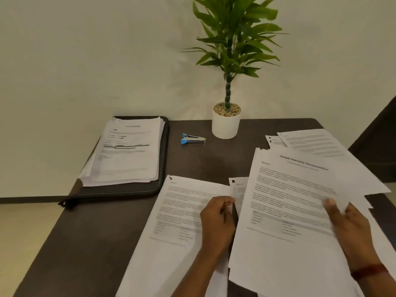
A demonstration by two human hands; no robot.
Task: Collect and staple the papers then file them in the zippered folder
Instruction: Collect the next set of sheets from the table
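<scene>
Several printed sheets lie spread over the near right of the dark table (90,232). My left hand (216,219) pinches the right edge of a sheet (177,213) lying near the middle. My right hand (349,224) holds the top sheet (287,200), headed "Sample Internship Documentation", thumb on top of it. More sheets (310,142) lie fanned out behind it. A blue and silver stapler (192,139) rests at the back centre. The black zippered folder (162,159) lies open at the back left with a paper stack (126,155) on it.
A white pot with a green plant (226,123) stands at the table's back edge against the wall, right of the stapler. The folder's zip end hangs over the table's left edge. Bare table surface shows at the near left.
</scene>
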